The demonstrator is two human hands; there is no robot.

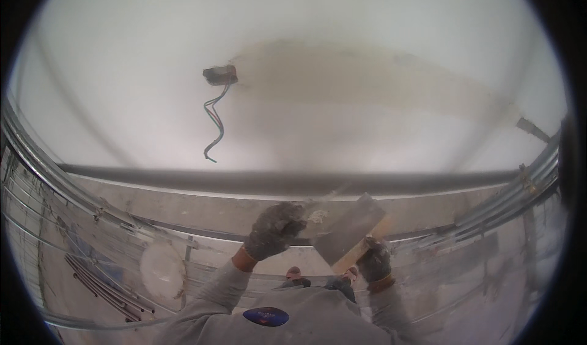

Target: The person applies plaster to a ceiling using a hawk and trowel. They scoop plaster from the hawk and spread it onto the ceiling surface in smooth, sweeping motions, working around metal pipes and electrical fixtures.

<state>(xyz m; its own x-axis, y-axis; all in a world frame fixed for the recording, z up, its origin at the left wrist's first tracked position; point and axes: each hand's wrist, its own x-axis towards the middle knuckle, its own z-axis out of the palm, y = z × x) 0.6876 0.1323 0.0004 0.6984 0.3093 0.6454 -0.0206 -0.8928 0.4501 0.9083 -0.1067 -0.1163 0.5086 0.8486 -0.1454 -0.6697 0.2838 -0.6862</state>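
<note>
Dark, plaster-smeared gloves cover both hands, held at chest height in front of a white wall (153, 125). My right hand (374, 264) is closed on the handle side of a wide flat trowel (350, 234), its grey metal blade tilted up and leftward. My left hand (276, 230) has its fingers curled, just left of the blade. Beside those fingers is a blurred pale smear of plaster (317, 216); a faint thin edge runs from there toward the upper right. What the left fingers grip is too smeared to make out.
An electrical box (220, 75) with loose wires (214, 125) hanging from it sits in the wall, beside a long beige plaster patch (342, 70). Metal scaffold rails (55, 183) flank both sides. Below lie a round whitish container (162, 268) and several rods (107, 287).
</note>
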